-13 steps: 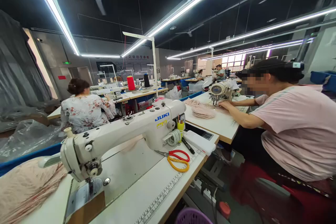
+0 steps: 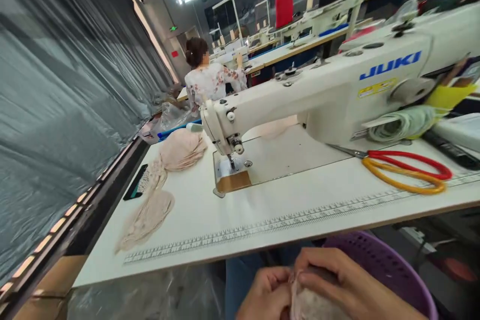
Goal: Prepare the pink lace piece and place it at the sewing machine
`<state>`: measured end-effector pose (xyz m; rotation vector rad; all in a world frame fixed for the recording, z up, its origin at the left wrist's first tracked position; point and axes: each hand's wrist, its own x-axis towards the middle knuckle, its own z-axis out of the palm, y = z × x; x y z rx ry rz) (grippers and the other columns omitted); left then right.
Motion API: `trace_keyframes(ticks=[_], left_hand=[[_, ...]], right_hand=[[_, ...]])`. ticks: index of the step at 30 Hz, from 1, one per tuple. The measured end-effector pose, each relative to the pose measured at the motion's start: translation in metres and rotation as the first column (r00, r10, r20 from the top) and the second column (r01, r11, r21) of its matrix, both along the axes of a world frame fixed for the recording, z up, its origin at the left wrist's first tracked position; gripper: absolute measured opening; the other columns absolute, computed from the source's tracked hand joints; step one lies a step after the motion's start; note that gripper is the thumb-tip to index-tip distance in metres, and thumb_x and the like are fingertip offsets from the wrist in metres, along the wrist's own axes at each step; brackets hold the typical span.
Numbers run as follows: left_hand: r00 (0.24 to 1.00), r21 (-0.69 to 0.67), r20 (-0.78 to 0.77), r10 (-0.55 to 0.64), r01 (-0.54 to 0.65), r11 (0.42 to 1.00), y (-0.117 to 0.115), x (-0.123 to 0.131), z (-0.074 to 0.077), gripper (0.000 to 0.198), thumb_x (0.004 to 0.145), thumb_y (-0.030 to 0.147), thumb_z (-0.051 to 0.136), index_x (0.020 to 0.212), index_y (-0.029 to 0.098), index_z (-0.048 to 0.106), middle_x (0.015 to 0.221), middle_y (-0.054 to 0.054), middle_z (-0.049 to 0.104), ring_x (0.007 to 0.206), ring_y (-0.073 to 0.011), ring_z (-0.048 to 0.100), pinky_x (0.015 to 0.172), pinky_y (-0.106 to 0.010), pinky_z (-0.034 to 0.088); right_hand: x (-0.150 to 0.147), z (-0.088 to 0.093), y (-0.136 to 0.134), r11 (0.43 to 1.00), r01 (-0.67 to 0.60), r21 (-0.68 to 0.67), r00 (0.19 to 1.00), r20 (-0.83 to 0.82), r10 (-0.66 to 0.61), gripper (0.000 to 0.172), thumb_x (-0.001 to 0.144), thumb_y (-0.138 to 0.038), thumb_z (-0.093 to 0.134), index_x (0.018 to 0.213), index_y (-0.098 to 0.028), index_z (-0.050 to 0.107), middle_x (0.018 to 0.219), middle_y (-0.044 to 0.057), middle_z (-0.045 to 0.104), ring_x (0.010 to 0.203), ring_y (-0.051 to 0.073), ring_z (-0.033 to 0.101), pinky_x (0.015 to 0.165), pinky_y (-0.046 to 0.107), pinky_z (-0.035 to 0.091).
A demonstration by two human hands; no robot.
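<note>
Both my hands are low at the bottom edge, below the table front, over my lap. My left hand point(image 2: 267, 294) and my right hand point(image 2: 339, 282) are closed together on a small piece of pale pink lace fabric point(image 2: 311, 306). A white JUKI sewing machine point(image 2: 337, 95) stands on the white table point(image 2: 285, 200) above them. Its needle point(image 2: 231, 162) is left of centre. Pale pink fabric pieces point(image 2: 182, 149) are stacked to the machine's left, and one lace piece point(image 2: 146, 217) lies flat nearer me.
Scissors with red and yellow handles point(image 2: 407, 170) lie at the table's right. A purple basket point(image 2: 382, 265) sits under the table by my right hand. Grey plastic sheeting point(image 2: 56, 110) hangs on the left. A person in a floral top point(image 2: 212, 82) works at a far table.
The view has swung left and down. The neighbour in the pink shirt is out of sight, and my two hands with the lace piece have come into view.
</note>
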<state>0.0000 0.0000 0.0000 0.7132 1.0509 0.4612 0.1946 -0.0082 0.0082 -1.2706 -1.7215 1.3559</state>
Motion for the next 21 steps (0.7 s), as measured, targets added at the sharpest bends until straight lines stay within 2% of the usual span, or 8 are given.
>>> trace_keyframes(ticks=[2,5,7,10,12,15,18,21], left_hand=[[0.997,-0.068,0.079,0.004,0.001,0.998,0.003,0.001,-0.001,0.043,0.059,0.038,0.089,0.091,0.012,0.076,0.071,-0.003,0.071,0.078,-0.0196,0.067,0.075,-0.027,0.045],[0.977,-0.076,0.207,-0.042,0.059,0.995,0.005,-0.001,0.0,0.027,0.06,0.023,0.075,0.084,0.012,0.078,0.068,-0.003,0.069,0.071,-0.0161,0.063,0.071,-0.026,0.042],[0.97,-0.07,0.238,-0.047,0.065,0.995,0.004,-0.003,-0.001,0.024,0.059,0.021,0.07,0.08,0.011,0.078,0.065,-0.003,0.065,0.063,-0.0128,0.057,0.068,-0.025,0.039],[0.975,-0.107,0.217,0.043,-0.02,0.994,0.002,-0.007,-0.003,0.028,0.056,0.025,0.076,0.08,0.011,0.079,0.062,-0.003,0.064,0.059,-0.0111,0.052,0.066,-0.025,0.039],[0.974,-0.104,0.218,0.064,-0.041,0.994,0.001,-0.008,-0.004,0.032,0.055,0.027,0.079,0.083,0.01,0.08,0.066,-0.005,0.067,0.063,-0.0132,0.057,0.069,-0.025,0.041],[0.972,-0.087,0.233,0.034,-0.014,0.996,0.001,-0.007,-0.005,0.036,0.058,0.028,0.078,0.087,0.008,0.08,0.072,-0.009,0.071,0.071,-0.0171,0.064,0.073,-0.027,0.043],[0.963,-0.088,0.265,0.045,-0.022,0.996,-0.001,-0.007,-0.011,0.035,0.058,0.027,0.074,0.086,0.006,0.08,0.072,-0.012,0.071,0.079,-0.0241,0.069,0.081,-0.033,0.047],[0.964,-0.105,0.251,0.092,-0.068,0.992,-0.006,-0.01,-0.022,0.033,0.057,0.024,0.075,0.085,0.007,0.079,0.077,-0.014,0.073,0.087,-0.0293,0.071,0.087,-0.038,0.048]], right_hand=[[0.0,-0.006,0.002,1.0,-0.007,-0.005,0.999,0.041,0.007,0.029,0.096,-0.041,0.053,0.079,-0.022,0.066,0.076,0.001,0.07,0.074,0.019,0.062,0.065,0.027,0.043],[0.0,-0.009,0.001,1.0,-0.007,-0.023,0.995,0.101,0.009,0.027,0.095,-0.04,0.053,0.079,-0.023,0.065,0.076,0.0,0.068,0.073,0.018,0.06,0.064,0.027,0.04],[0.001,-0.01,-0.001,0.999,-0.026,-0.048,0.989,0.147,0.033,0.026,0.096,-0.042,0.052,0.082,-0.024,0.064,0.08,0.0,0.068,0.077,0.019,0.06,0.066,0.027,0.04],[0.003,-0.012,-0.003,0.992,-0.067,-0.106,0.981,0.174,0.085,0.03,0.098,-0.048,0.049,0.085,-0.026,0.064,0.086,0.0,0.069,0.083,0.02,0.061,0.071,0.027,0.042],[0.001,-0.014,-0.004,0.991,-0.061,-0.121,0.985,0.151,0.079,0.037,0.098,-0.054,0.045,0.083,-0.025,0.061,0.085,0.0,0.068,0.084,0.021,0.061,0.071,0.028,0.042],[-0.004,-0.018,-0.005,0.992,-0.018,-0.124,0.996,0.088,0.029,0.044,0.098,-0.061,0.039,0.079,-0.024,0.054,0.079,0.0,0.063,0.077,0.02,0.059,0.065,0.029,0.042],[-0.008,-0.022,-0.006,0.995,0.017,-0.095,0.995,0.098,-0.008,0.042,0.1,-0.059,0.036,0.082,-0.026,0.053,0.079,-0.001,0.061,0.075,0.019,0.059,0.068,0.03,0.044],[-0.011,-0.024,-0.008,0.997,0.012,-0.08,0.989,0.15,0.001,0.037,0.101,-0.054,0.034,0.088,-0.026,0.055,0.084,0.0,0.064,0.081,0.021,0.063,0.078,0.034,0.047]])
